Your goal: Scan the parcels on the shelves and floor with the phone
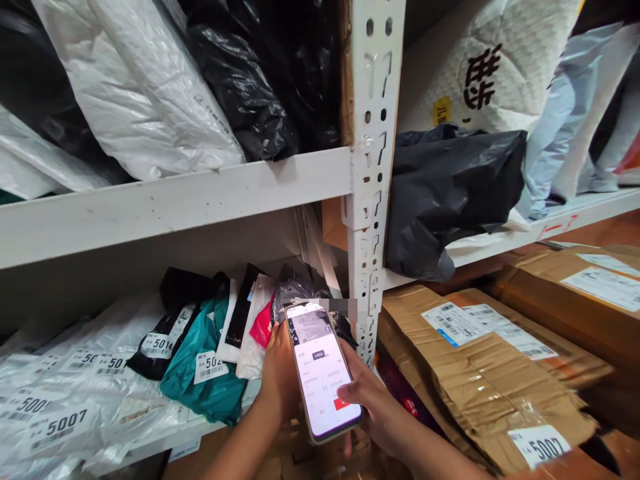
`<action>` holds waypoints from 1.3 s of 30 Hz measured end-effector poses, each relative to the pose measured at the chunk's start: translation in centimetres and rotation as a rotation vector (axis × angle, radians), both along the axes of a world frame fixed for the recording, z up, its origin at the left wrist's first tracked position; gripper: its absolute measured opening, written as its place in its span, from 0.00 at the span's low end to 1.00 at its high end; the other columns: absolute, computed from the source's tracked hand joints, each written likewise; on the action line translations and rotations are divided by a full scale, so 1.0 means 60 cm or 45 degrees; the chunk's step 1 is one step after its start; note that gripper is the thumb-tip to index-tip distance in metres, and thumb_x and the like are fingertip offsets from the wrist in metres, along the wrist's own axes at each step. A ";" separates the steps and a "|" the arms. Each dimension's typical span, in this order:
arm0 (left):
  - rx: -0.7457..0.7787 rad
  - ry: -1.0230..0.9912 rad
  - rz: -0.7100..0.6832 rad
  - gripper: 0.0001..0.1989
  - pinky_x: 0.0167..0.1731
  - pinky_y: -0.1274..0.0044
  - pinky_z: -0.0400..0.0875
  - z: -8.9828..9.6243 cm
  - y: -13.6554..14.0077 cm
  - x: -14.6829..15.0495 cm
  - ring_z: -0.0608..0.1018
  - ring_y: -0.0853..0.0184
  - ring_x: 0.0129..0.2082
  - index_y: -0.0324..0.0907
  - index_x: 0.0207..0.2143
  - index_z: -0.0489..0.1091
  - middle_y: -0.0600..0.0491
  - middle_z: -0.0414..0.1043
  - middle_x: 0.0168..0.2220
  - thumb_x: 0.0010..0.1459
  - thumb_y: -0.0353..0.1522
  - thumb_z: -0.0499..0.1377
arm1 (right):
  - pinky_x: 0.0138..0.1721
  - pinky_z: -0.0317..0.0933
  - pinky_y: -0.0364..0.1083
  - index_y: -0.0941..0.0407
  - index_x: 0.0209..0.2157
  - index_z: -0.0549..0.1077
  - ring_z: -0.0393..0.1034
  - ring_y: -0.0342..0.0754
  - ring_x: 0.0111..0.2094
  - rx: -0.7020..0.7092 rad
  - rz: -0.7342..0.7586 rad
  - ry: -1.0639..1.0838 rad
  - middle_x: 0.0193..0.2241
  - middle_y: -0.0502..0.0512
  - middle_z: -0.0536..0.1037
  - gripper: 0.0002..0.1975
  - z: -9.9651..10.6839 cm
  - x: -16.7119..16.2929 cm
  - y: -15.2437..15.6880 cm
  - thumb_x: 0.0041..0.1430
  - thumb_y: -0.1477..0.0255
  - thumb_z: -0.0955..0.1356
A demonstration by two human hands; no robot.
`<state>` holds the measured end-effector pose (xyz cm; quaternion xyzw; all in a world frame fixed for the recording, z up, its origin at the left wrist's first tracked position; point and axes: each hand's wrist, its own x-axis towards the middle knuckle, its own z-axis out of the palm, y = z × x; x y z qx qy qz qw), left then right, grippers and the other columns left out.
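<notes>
A smartphone (325,373) with a lit screen is in my right hand (367,387), whose thumb lies over the screen near a red button. At the top of the screen is a camera picture of what looks like a label. My left hand (281,363) is at the phone's left side, its fingers curled and mostly hidden behind the phone. What it grips cannot be made out. Just above it is a dark plastic parcel (295,288), beside a pink parcel (263,323). A teal parcel (205,357) with a numbered label sits left of my left hand.
A white perforated shelf post (373,167) rises behind the phone. White bags with number labels (59,427) fill the lower left shelf. Flattened brown cartons (480,373) lie at right, below a black bag (450,193) that overhangs its shelf edge. Wrapped parcels (150,87) stand above.
</notes>
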<state>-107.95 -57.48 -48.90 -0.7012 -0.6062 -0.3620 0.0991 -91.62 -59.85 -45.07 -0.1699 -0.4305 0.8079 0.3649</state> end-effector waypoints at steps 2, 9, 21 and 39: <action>0.003 0.107 0.053 0.18 0.52 0.58 0.67 0.008 -0.004 0.003 0.74 0.54 0.48 0.39 0.47 0.70 0.41 0.73 0.48 0.55 0.29 0.51 | 0.11 0.65 0.37 0.53 0.58 0.53 0.73 0.44 0.21 -0.003 0.006 0.001 0.37 0.56 0.79 0.43 0.002 0.002 -0.002 0.39 0.72 0.71; 0.162 0.326 0.082 0.16 0.45 0.60 0.73 0.033 -0.015 0.011 0.77 0.52 0.42 0.37 0.42 0.73 0.40 0.76 0.43 0.52 0.27 0.53 | 0.11 0.65 0.36 0.53 0.59 0.51 0.74 0.45 0.23 -0.002 0.011 -0.002 0.37 0.56 0.79 0.45 -0.001 0.006 -0.001 0.39 0.71 0.71; -0.023 0.240 0.076 0.17 0.52 0.59 0.68 0.024 -0.011 0.006 0.75 0.53 0.48 0.36 0.44 0.72 0.39 0.74 0.47 0.53 0.29 0.52 | 0.12 0.64 0.38 0.52 0.60 0.53 0.76 0.51 0.27 0.021 -0.017 0.008 0.41 0.59 0.79 0.44 -0.004 0.009 -0.006 0.40 0.72 0.71; -0.212 -0.157 -0.045 0.15 0.54 0.60 0.63 0.039 -0.014 0.001 0.71 0.52 0.51 0.39 0.41 0.70 0.39 0.70 0.51 0.56 0.32 0.48 | 0.18 0.69 0.39 0.47 0.59 0.56 0.75 0.52 0.38 0.161 0.055 0.036 0.49 0.56 0.75 0.42 -0.004 0.011 -0.011 0.42 0.79 0.71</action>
